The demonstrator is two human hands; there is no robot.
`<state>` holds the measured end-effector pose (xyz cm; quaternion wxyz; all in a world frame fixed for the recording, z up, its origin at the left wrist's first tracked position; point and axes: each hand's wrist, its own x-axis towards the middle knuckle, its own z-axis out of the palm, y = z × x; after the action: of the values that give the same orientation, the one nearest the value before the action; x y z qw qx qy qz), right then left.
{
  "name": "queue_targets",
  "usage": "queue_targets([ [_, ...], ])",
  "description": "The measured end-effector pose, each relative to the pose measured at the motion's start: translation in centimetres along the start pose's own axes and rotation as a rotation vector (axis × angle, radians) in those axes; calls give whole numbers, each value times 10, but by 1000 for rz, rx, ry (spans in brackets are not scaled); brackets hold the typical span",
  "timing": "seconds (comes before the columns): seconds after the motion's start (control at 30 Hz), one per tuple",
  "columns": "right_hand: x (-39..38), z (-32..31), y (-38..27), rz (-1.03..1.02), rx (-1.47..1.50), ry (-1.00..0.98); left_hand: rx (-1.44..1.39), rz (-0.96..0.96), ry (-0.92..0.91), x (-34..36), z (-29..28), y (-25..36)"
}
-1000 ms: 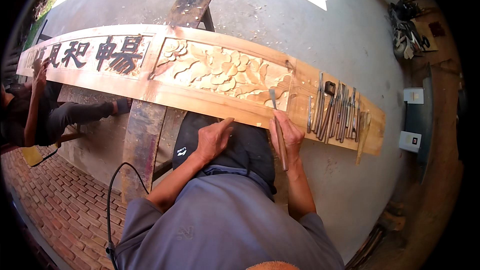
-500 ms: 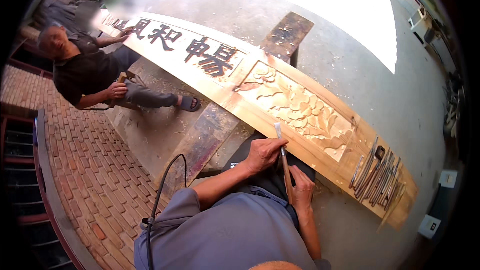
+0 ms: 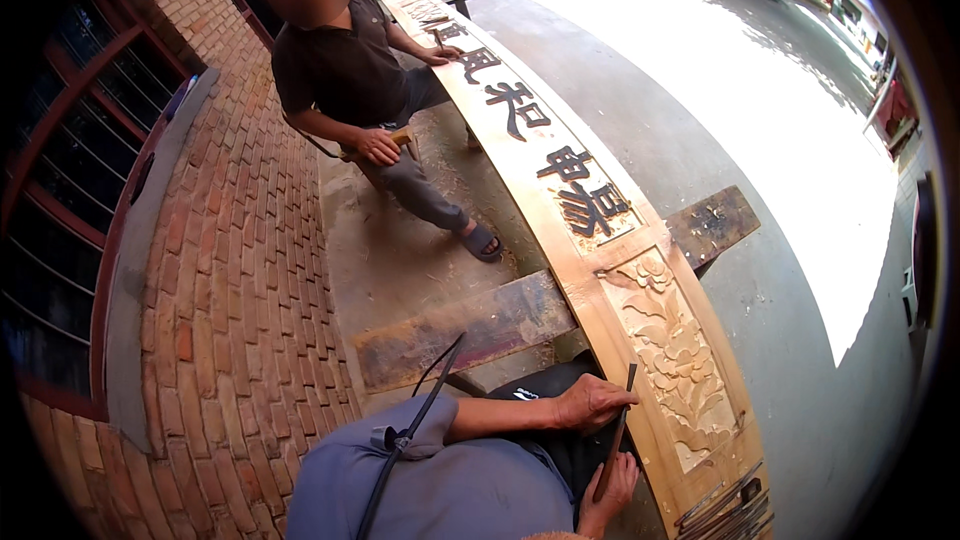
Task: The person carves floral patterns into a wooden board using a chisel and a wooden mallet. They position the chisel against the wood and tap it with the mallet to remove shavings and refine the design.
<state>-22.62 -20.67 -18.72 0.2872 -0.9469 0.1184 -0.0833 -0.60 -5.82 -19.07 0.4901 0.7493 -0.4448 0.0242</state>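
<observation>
A wood-carving chisel [image 3: 613, 450] with a flat dark blade and brown wooden handle stands tilted over my lap, blade end up. My left hand [image 3: 592, 405] pinches its shaft below the blade, beside the near edge of the long wooden board. Lower down, my right hand [image 3: 612, 490] is closed around the handle. Carved flowers and leaves [image 3: 680, 370] fill a recessed panel of the board [image 3: 650, 420] close to my hands. Further along it stand dark raised characters [image 3: 517, 110]. Several carving tools [image 3: 725, 512] lie on its near end, partly cut off by the picture's edge.
A co-worker [image 3: 340, 80] sits at the left, one hand on the board's far part, the other on a wooden-handled tool [image 3: 398, 138]. A stained plank [image 3: 460, 330] supports the board crosswise, its other end [image 3: 715, 225] strewn with chips. A brick wall [image 3: 220, 340] stands left.
My view has swung left, so the board now runs more steeply and the co-worker shows nearer the middle. Both hands still hold the chisel, whose blade shows darker.
</observation>
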Motion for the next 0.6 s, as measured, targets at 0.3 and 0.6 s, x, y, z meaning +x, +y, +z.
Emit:
queue_targets([
  [0.3,8,4,2,52,4,112,22,-56,-26,-7,-8,-10],
  [0.6,17,-19,-38,176,368,181,0,-7,-283,9,-10,-18],
])
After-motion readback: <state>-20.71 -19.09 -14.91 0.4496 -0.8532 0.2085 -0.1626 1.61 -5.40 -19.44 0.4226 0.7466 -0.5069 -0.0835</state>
